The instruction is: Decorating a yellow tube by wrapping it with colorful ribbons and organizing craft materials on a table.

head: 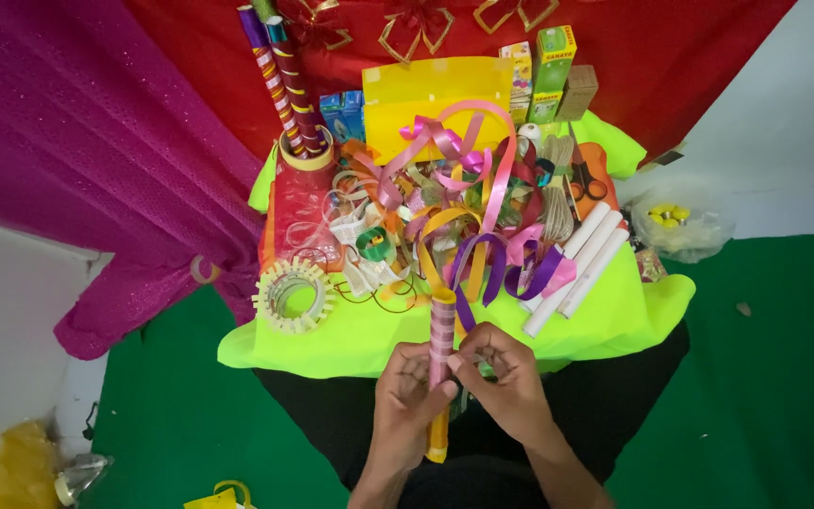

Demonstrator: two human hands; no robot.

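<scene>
We hold a pink striped roll (441, 351) upright at 6 o'clock, near our lap. Our left hand (405, 396) and right hand (506, 382) both pinch it tight. At 12 o'clock, curly ribbons (454, 203) pile on the green tabletop (350, 344). White tubes (581, 264) lie at 2 o'clock.

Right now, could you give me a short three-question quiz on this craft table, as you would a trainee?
1. True or false: both hands grip the striped roll.
2. Which lies right of the ribbon pile: A) white tubes, B) a hammer, C) a bowl?
3. What colour is the cloth covering the table?

Key: 1. True: the left hand and the right hand hold it between them. 2. A. 3. Neon yellow-green.
</scene>
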